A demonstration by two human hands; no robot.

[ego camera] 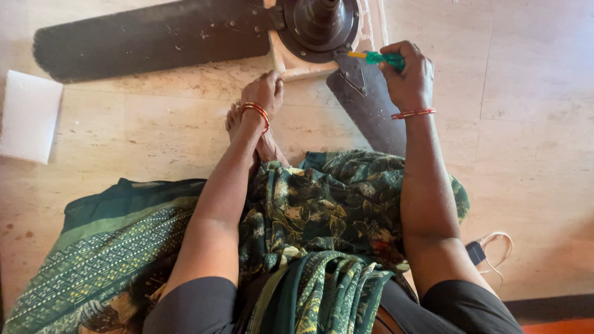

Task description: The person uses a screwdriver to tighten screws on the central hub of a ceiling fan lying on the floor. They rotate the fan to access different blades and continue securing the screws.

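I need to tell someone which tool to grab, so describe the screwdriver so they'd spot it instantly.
Find the dark ceiling fan lying on the tiled floor. At its round motor hub, the right hand grips a screwdriver. Its bright green handle and yellow shaft stand out against the brown parts.

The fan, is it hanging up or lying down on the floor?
Lying down. The fan rests on the tiled floor, its blades flat, while the right hand holds a green screwdriver to it.
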